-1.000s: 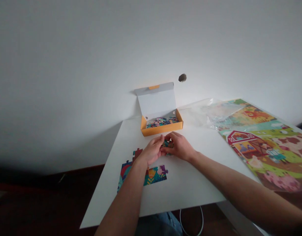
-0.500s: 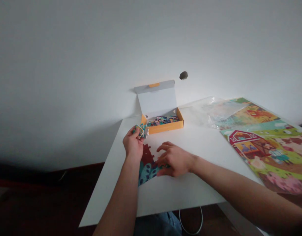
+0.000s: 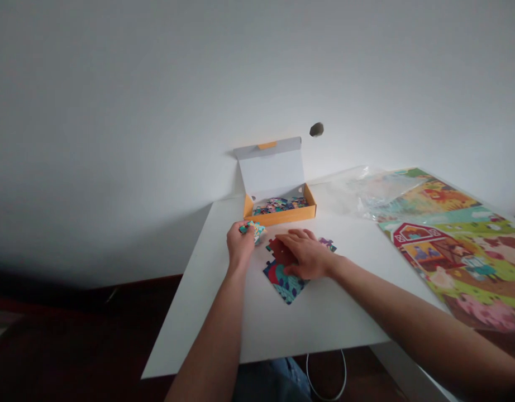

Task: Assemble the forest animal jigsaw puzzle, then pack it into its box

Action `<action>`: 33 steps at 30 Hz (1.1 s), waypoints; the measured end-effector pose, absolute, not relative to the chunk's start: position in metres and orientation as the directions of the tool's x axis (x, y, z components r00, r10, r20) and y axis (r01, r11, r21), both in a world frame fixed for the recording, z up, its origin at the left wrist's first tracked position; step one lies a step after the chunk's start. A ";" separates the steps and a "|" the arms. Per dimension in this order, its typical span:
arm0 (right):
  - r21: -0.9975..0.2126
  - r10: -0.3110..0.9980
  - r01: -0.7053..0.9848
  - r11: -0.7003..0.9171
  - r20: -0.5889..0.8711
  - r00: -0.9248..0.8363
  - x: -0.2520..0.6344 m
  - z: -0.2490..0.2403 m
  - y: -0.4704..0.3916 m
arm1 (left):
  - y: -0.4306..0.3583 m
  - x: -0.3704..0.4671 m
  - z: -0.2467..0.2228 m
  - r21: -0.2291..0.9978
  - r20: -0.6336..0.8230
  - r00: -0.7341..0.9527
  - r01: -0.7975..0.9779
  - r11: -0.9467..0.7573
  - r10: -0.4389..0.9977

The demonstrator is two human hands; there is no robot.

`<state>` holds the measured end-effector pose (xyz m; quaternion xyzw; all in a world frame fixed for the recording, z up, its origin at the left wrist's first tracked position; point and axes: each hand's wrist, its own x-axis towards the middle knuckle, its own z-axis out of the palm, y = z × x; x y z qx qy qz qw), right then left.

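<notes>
My left hand [image 3: 239, 244] is closed around several loose puzzle pieces [image 3: 256, 230], held just in front of an orange cardboard box [image 3: 282, 216]. Flat on the white table lies a joined section of jigsaw puzzle [image 3: 287, 286], red, brown and teal, one corner pointing at me. My right hand [image 3: 305, 252] rests palm down over that section with its fingers stretched out, hiding its middle. A purple and teal edge of puzzle [image 3: 328, 244] shows beyond the hand. More puzzle pieces [image 3: 278, 206] fill the open box.
A clear plastic bag [image 3: 366, 192] lies crumpled at the back right, partly over colourful farm-picture sheets [image 3: 462, 257]. The box's raised lid [image 3: 272, 170] leans near the wall, which has a dark hole [image 3: 316, 129]. A white cable [image 3: 344, 374] hangs below the table's front edge.
The joined puzzle section has turned and shifted right, and more of it shows. My right hand has moved a little right and away from me, flattening onto it. My left hand moved slightly right.
</notes>
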<state>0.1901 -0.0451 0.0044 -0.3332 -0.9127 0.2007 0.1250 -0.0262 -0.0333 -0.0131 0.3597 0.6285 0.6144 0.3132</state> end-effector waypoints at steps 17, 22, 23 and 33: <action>-0.428 0.863 0.752 0.502 0.197 -0.465 0.172 -0.003 -0.051 | -0.036 -0.016 -0.017 0.995 0.018 -0.460 0.098 0.030 0.888; -0.388 0.883 0.793 0.470 0.216 -0.417 0.174 -0.001 -0.052 | -0.037 -0.016 -0.016 0.996 -0.003 -0.444 0.079 0.042 0.896; -0.396 0.883 0.789 0.470 0.210 -0.420 0.174 -0.001 -0.051 | -0.037 -0.016 -0.015 0.996 -0.005 -0.441 0.079 0.044 0.898; -0.588 0.858 0.627 0.511 0.307 -0.412 0.174 -0.004 -0.048 | -0.044 -0.007 -0.009 0.991 -0.054 -0.225 0.107 0.079 0.973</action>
